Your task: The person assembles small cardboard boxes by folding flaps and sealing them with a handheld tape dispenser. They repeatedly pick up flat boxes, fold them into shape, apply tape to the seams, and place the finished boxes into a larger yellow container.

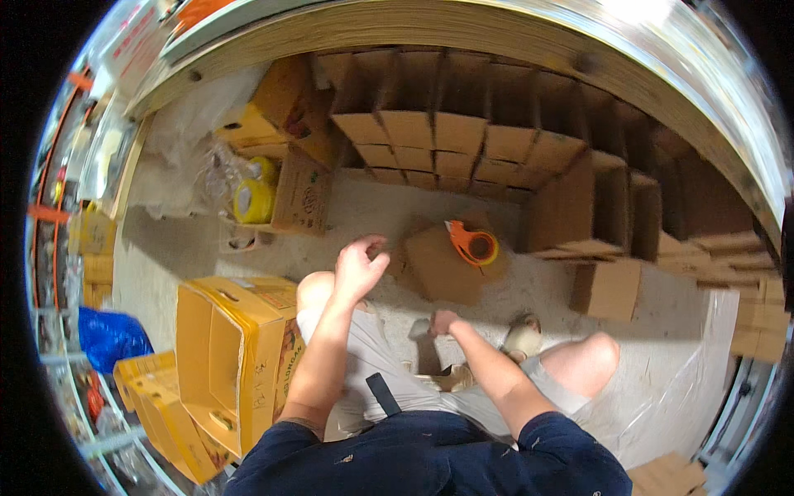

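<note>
My left hand [362, 269] is raised above the floor, thumb apart from loosely bent fingers, with nothing visible between them. Lower and to the right, my right hand [444, 322] is closed between my knees, and no object shows in it. Beyond both hands lies an orange tape dispenser [460, 241] with a roll of tape [480, 246]. It rests on a flat brown cardboard piece [438, 277] on the floor. An open yellow carton [270, 364] stands on its side beside my left forearm.
Several rows of open brown boxes [460, 132] line the far side under a wooden beam [397, 21]. One small brown box [608, 289] sits at right. Yellow tape rolls [254, 201] lie in a carton [303, 194] at far left. A blue bag [114, 337] is at left.
</note>
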Demonstrator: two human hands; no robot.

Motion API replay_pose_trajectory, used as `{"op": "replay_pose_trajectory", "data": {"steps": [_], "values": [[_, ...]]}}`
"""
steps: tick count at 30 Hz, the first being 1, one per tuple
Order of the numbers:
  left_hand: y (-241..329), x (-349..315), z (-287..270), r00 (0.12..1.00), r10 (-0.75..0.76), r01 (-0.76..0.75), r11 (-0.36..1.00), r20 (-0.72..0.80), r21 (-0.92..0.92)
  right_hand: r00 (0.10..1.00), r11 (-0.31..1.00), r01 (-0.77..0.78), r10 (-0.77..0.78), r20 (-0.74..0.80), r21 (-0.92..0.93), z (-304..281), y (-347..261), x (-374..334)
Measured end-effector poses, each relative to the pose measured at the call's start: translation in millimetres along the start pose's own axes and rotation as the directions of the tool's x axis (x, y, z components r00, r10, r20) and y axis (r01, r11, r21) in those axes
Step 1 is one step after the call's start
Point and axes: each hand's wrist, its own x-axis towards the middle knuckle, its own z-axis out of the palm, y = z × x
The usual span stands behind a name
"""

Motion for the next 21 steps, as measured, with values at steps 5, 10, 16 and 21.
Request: {"op": "replay_pose_trajectory", "data": {"steps": [5, 10, 16, 21], "values": [[-19.4, 28.0, 50.8, 0.992, -0.104, 0.06, 0.883, -0.07, -0.466, 0.786, 0.861, -0.289, 0.463, -0.41, 0.419, -67.9, 6.2, -36.4], [-77.2, 37.2, 159.7, 0.714, -0.662, 0.625, 0.454, 0.228, -0.635, 0.48, 0.984, -0.152, 0.156, -0.863, 0.093, -116.5, 20.0, -58.7], [-163.4, -29.5, 225.2, 0.532, -0.704, 0.831, 0.541, 0.471, -0.129, 0.837, 0.963, -0.247, 0.27, -0.476, 0.111, -144.1, 41.9, -58.4], [-192.9, -38.4, 227.4, 0.487, -0.666, 0.835, 0.545, 0.566, -0.077, 0.539, 0.969, -0.214, 0.223, -0.812, 0.124, -119.4, 43.3, -47.2]]}}
